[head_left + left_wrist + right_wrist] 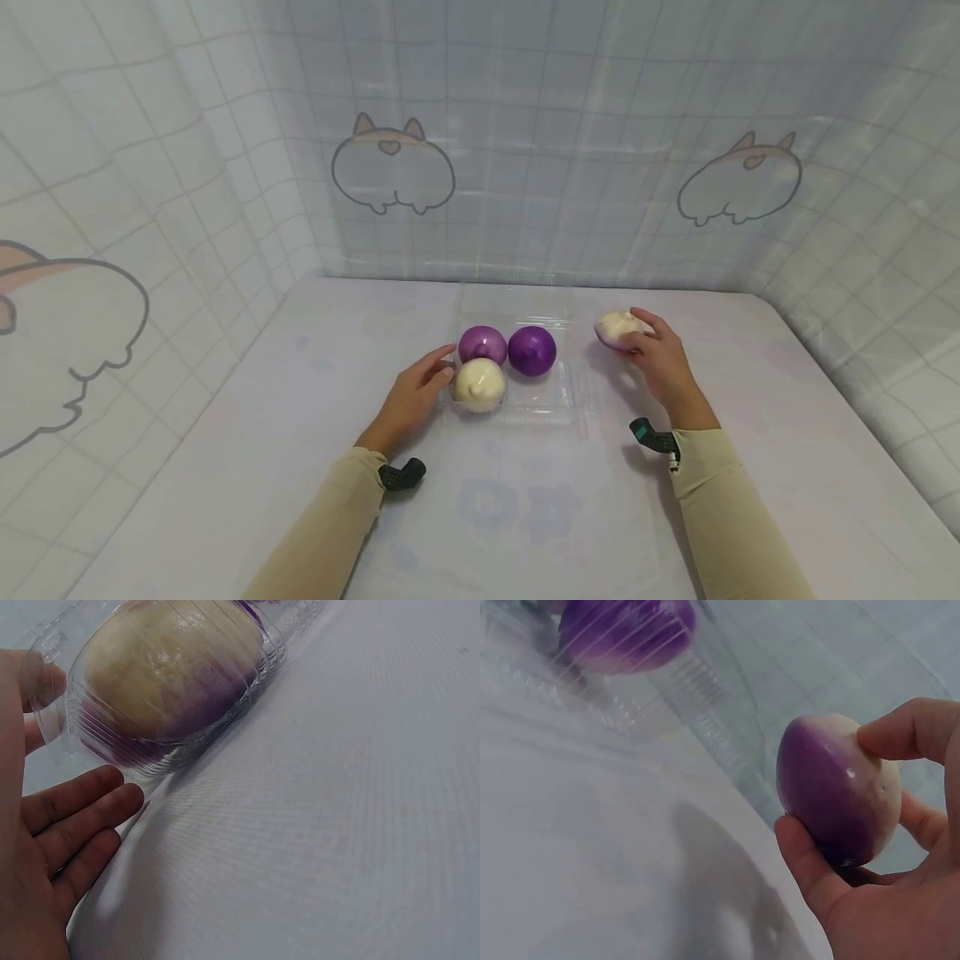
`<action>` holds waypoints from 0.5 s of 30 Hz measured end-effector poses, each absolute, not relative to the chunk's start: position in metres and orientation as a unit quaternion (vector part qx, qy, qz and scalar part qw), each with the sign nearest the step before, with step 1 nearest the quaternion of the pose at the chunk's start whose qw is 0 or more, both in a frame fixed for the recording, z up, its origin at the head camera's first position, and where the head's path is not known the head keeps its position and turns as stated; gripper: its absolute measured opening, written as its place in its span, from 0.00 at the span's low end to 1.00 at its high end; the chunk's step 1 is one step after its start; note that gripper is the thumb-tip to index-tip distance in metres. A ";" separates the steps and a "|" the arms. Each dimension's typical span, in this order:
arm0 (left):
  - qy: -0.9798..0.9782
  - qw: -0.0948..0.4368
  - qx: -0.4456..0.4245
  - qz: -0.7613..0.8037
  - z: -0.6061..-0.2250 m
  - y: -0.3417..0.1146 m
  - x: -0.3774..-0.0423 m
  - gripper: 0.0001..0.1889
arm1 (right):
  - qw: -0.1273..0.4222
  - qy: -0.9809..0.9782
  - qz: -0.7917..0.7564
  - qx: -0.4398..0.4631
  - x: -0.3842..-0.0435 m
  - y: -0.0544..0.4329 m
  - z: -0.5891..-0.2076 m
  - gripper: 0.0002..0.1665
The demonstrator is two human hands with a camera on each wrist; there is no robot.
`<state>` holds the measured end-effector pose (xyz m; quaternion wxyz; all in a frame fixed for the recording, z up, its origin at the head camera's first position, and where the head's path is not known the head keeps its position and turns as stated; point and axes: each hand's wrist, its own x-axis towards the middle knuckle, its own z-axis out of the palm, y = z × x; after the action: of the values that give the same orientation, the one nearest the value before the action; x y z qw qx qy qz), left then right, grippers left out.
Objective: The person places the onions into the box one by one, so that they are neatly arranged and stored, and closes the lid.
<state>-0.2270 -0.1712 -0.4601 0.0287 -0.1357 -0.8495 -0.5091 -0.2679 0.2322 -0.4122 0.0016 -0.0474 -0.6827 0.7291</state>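
Note:
A clear plastic clamshell box stands on the table, holding two purple turnips and one with its pale side up. My left hand is at the box's left side, thumb and forefinger right at the rim. In the left wrist view, its other fingers extend loosely beside the ribbed wall. To the right of the box, my right hand holds a purple-and-white turnip between thumb and fingers. That turnip is tilted, its pale part toward the palm.
The box's clear lid lies folded back toward the rear wall. White tiled-pattern sheeting with cartoon drawings encloses the back and both sides. A pale cloth with faint flower prints covers the table.

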 end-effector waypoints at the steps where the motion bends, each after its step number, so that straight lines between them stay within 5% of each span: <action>1: -0.849 0.028 -0.136 -0.509 -0.460 -0.171 -0.227 0.23 | -0.001 -0.677 0.734 -0.045 -0.267 0.231 -0.411 0.39; 15: -0.849 0.027 -0.136 -0.510 -0.461 -0.172 -0.229 0.23 | 0.011 -0.688 0.725 0.011 -0.265 0.223 -0.400 0.36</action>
<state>-0.2293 -0.1719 -0.4612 0.0273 -0.1362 -0.8491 -0.5096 -0.2653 0.2230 -0.3995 0.0106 0.0106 -0.6884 0.7251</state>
